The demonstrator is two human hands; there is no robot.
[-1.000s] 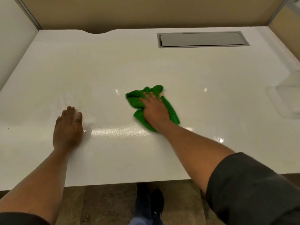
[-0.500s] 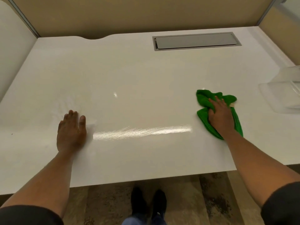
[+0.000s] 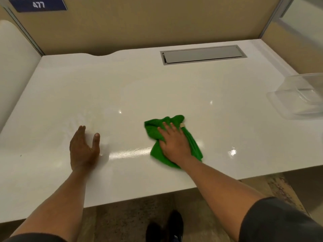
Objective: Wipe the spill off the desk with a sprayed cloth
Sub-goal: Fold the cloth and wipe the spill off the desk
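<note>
A crumpled green cloth [image 3: 193,145] lies on the white desk [image 3: 157,88] near its front edge, right of centre. My right hand [image 3: 174,142] presses flat on top of it, fingers spread, covering its middle. My left hand [image 3: 83,149] rests palm down on the bare desk about a forearm's length to the left, thumb apart, holding nothing. A thin wet streak [image 3: 129,151] glistens on the surface between the two hands. Faint dried smears [image 3: 78,119] show just beyond my left hand.
A clear plastic container [image 3: 300,98] stands at the desk's right edge. A grey cable hatch [image 3: 202,54] is set flush at the back. Beige partition walls enclose the back and sides. Below the front edge are the floor and my dark shoes [image 3: 164,226].
My right hand swept the cloth from centre to far right, then back left toward centre. A wet streak was left along that path. My left hand stayed put.
</note>
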